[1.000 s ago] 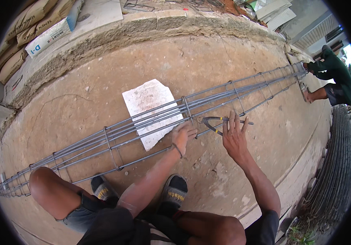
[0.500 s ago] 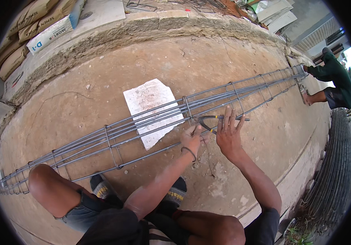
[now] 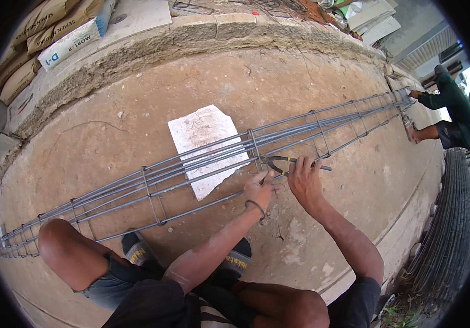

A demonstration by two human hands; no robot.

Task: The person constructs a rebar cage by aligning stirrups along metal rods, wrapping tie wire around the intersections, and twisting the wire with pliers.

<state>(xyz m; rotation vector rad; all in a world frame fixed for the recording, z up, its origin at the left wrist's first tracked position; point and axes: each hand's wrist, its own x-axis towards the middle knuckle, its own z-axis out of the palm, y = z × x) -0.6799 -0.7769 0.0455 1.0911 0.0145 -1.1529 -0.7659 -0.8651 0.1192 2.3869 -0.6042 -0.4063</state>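
A pair of dark pliers (image 3: 281, 158), slim-handled and banded in yellow, is seen with its handles spread in a V. Its long axis is set roughly left to right, the head pointed left at a hoop of the grey steel-bar cage (image 3: 254, 143). The upper handle is grasped by the right hand (image 3: 305, 177), its end left jutting out beyond the fingers. The head is placed just beyond the left hand (image 3: 259, 188), which is held curled; whether anything is pinched there cannot be told. The long, narrow cage is stretched from lower left to upper right over the floor (image 3: 109, 158).
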